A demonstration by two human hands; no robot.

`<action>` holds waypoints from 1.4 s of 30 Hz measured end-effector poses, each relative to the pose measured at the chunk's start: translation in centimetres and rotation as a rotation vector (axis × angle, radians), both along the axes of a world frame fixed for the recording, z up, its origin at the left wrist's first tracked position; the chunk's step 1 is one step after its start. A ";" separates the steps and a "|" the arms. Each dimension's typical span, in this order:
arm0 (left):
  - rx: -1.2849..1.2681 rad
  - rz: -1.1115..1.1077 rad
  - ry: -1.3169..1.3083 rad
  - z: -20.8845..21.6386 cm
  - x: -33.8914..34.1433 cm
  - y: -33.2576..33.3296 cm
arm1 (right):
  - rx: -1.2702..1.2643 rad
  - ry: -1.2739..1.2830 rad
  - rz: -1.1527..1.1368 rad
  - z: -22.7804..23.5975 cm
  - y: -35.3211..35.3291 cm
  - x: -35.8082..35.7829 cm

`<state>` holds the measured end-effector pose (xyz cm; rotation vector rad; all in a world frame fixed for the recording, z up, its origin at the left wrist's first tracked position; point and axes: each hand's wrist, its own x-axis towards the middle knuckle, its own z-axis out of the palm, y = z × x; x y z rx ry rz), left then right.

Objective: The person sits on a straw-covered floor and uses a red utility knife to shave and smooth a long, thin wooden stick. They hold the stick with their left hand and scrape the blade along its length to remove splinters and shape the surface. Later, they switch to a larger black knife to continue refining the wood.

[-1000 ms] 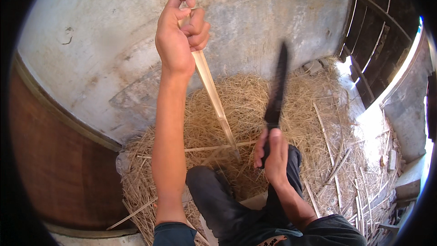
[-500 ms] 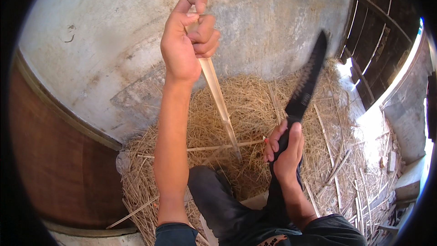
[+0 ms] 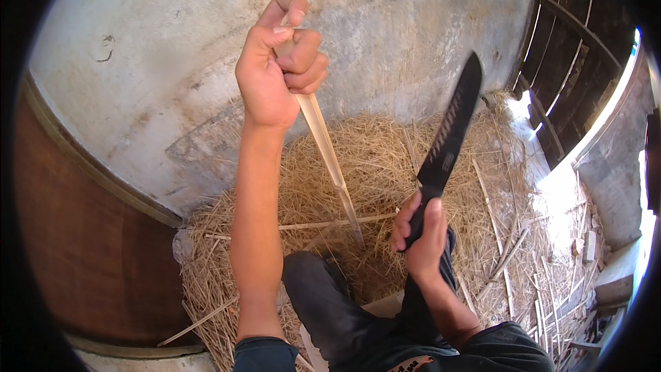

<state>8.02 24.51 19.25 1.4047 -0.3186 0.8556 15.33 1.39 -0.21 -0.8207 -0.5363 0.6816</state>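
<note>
My left hand (image 3: 275, 69), raised high in front of the wall, is closed round the upper end of a long, pale split strip (image 3: 321, 134), which looks like bamboo. The strip slants down and to the right, its lower end reaching toward the straw near my knees. In my right hand (image 3: 425, 234) is the black handle of a large knife (image 3: 451, 127) with a broad black blade. Its tip points up and slightly right. The blade stands to the right of the strip, apart from it.
Straw and shavings (image 3: 375, 145) cover the ground, with several long thin strips (image 3: 492, 213) lying among them. A stained plaster wall (image 3: 172, 48) rises ahead. Dark slatted boards (image 3: 575, 62) stand at the right, and a brown panel (image 3: 89, 227) at the left. My dark-trousered leg (image 3: 320, 296) is bent below.
The knife in my right hand has shifted a little left and down, and its blade is less blurred. My left hand has moved slightly left and down with the strip.
</note>
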 end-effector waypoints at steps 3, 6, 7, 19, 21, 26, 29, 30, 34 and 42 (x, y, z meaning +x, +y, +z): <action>-0.006 0.046 0.021 0.4 0.6 -0.8 | -0.379 -0.446 0.168 -6.3 0.6 -0.5; 0.012 0.019 -0.011 -0.1 -0.4 -0.1 | -0.403 0.109 0.556 -3.3 0.4 0.2; 0.017 0.000 -0.014 -0.1 -0.4 0.1 | -0.375 0.066 0.482 -2.4 0.3 0.6; 0.020 0.008 -0.027 -0.5 -0.2 0.2 | -0.441 -0.067 0.472 -4.7 -0.1 -0.3; 0.034 0.034 -0.025 -0.3 -1.0 0.7 | -0.370 -0.098 0.348 -2.4 -0.4 0.7; -0.004 0.068 -0.007 -0.2 -1.2 0.2 | 0.140 0.115 -0.065 1.0 -0.2 0.8; -0.009 0.050 0.001 -0.3 -0.2 -0.5 | -0.219 -0.355 -0.058 -7.2 1.3 -0.3; -0.005 0.049 0.008 -0.4 0.0 -0.5 | -0.490 -0.512 0.138 -7.7 1.7 -0.6; 0.014 0.076 -0.033 -0.2 -0.6 0.0 | -0.415 -0.118 0.400 -4.9 0.0 0.2; -0.012 0.071 -0.005 -0.1 -0.6 -0.6 | -0.119 -0.318 0.035 -6.1 0.9 -0.9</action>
